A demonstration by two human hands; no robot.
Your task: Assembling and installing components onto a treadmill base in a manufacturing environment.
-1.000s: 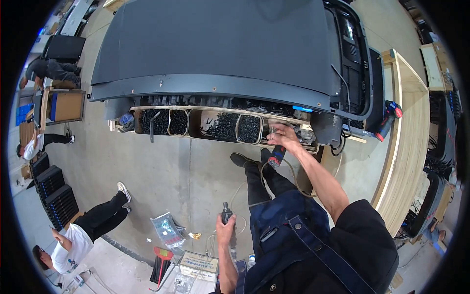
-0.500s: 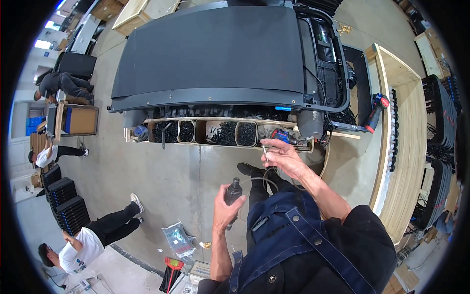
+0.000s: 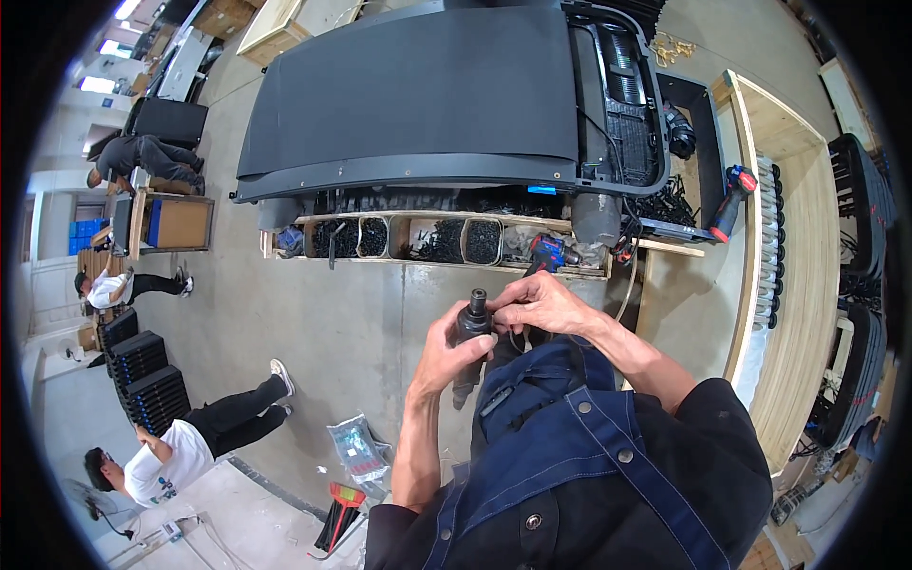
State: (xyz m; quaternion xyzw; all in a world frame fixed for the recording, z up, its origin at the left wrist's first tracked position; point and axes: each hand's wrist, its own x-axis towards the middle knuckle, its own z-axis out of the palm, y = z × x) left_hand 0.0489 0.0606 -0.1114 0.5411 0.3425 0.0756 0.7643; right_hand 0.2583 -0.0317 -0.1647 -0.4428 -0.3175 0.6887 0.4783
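My left hand [image 3: 445,353] is wrapped round a black cylindrical power tool [image 3: 477,306], held nearly upright, its narrower round end up. My right hand [image 3: 549,309] is closed in a pinch, its fingertips right beside the upper part of that tool. What the right fingertips hold is hidden now; half a second ago a small thin metal piece showed between them. Both hands are in front of my body, near the long wooden parts tray [image 3: 432,263]. A red and blue cordless drill [image 3: 549,252] lies at that tray's right end, just beyond my right hand.
A large dark panelled unit [image 3: 408,90] stands ahead. To the right, another red-and-black power tool [image 3: 733,204] rests by a wooden crate [image 3: 793,285]. A plastic bag [image 3: 359,448] and a red broom [image 3: 340,508] are at lower left. People [image 3: 171,461] are at the left.
My hands have come together: the left rose and moved right with the tool, the right lowered to meet it. The view has shifted slightly.
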